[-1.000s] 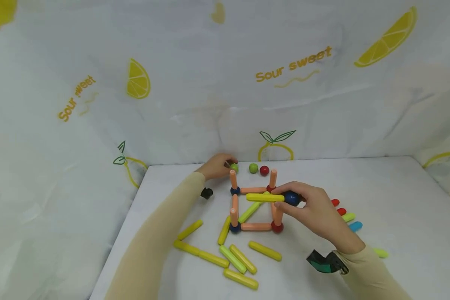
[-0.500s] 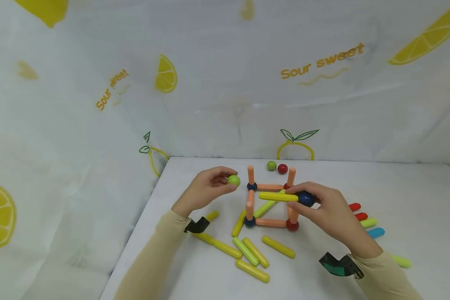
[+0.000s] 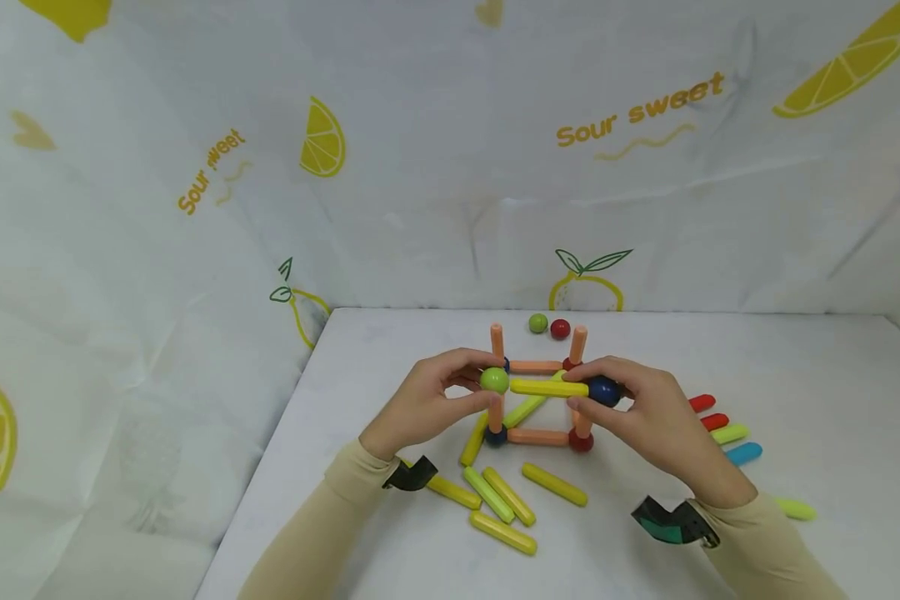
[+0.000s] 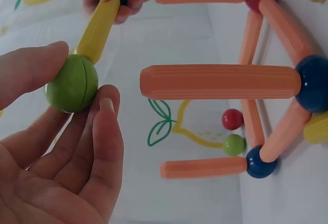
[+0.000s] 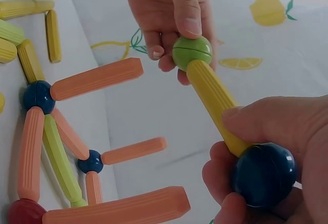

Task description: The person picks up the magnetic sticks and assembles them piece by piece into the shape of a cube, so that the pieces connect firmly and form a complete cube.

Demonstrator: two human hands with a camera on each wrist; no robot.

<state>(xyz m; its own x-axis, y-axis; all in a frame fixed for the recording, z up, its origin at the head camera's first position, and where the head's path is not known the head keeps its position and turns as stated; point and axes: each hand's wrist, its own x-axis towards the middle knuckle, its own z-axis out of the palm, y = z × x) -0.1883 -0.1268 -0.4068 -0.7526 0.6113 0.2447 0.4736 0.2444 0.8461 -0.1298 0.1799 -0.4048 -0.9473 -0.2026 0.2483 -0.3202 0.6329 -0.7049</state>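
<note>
Between thumb and fingers my left hand [image 3: 431, 400] pinches a green ball [image 4: 72, 84]. My right hand [image 3: 645, 417] grips a yellow stick [image 5: 215, 103] near its end, where a dark blue ball [image 5: 264, 175] is joined to it. The stick's far end meets the green ball in the right wrist view. Both hands are held above a frame of orange sticks [image 3: 538, 437] on the table. Red and blue balls form the frame's corners, such as a red ball [image 3: 581, 440] at the front right, and orange sticks stand upright from them.
Behind the frame lie a loose green ball [image 3: 537, 322] and a red ball [image 3: 560, 329]. Several yellow sticks [image 3: 555, 484] are scattered in front. To the right are red sticks [image 3: 702, 403], a blue stick [image 3: 744, 453] and yellow-green ones. A printed cloth [image 3: 435, 167] hangs behind the table.
My left hand has picked the green ball from the back of the table and brought it rightward to the yellow stick's end. My right hand keeps its hold on the stick and blue ball.
</note>
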